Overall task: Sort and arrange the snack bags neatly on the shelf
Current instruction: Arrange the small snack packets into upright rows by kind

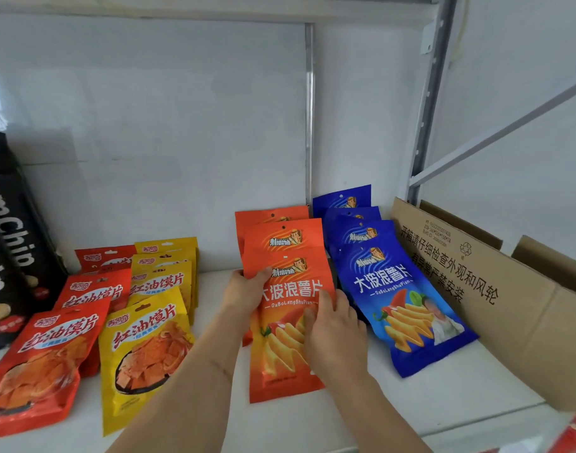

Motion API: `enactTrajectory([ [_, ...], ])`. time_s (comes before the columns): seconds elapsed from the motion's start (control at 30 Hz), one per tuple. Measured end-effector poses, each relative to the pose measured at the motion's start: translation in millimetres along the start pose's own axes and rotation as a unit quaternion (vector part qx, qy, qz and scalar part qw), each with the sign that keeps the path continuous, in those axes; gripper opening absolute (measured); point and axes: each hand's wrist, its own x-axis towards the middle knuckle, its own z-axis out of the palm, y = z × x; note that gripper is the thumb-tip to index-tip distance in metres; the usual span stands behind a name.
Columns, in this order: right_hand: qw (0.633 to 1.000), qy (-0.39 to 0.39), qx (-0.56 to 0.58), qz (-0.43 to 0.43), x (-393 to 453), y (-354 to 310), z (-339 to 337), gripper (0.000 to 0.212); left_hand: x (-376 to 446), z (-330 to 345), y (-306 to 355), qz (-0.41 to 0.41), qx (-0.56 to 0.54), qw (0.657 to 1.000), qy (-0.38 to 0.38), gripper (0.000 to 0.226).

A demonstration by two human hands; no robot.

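**Both hands on front orange bag, mid-shelf**

Front orange snack bag (286, 325) lies on the white shelf (427, 397), at the head of a row of orange bags (281, 235) overlapping back toward the rear wall. Left hand (247, 291) grips its upper left edge, thumb curled over the front face. Right hand (334, 331) lies on the bag's right side, fingers fairly straight and pressed flat on the print; not curled round it.

Just right: row of blue bags (401, 295), same overlapping layout, front one tilted with its bottom swung right, touching or nearly touching the orange row. Further right, a cardboard box (509, 308) with printed Chinese text, flaps up, beside the blue bags.

Left of the hands: yellow bags (142, 348) in a row, then red bags (41, 361) beside them, both overlapping front to back. Far left edge: black chip packs (8, 230) standing upright, partly cut off.
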Motion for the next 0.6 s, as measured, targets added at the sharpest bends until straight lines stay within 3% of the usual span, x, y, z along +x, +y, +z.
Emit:
enactTrajectory([
  [0.13, 0.998, -0.025, 0.049, 0.028, -4.4, 2.3, 5.8, 0.073, 0.9, 1.1, 4.2, 0.007, 0.013, 1.0, -0.004, 0.055],
  [0.37, 0.986, -0.042, 0.16, 0.02, 4.6, 0.0, 11.0, 0.076, 5.1, -5.7, 2.1, 0.003, 0.008, 1.0, 0.004, 0.06],
  [0.5, 0.962, -0.074, 0.255, 0.061, 20.1, 0.3, 0.1, 0.084, 7.4, -10.1, -1.9, 0.001, -0.019, 1.0, 0.013, 0.06],
  [0.6, 0.964, -0.045, 0.25, 0.074, 40.3, -1.8, -2.8, 0.091, 8.0, -8.0, -2.9, 0.008, -0.033, 0.999, 0.008, 0.065],
])
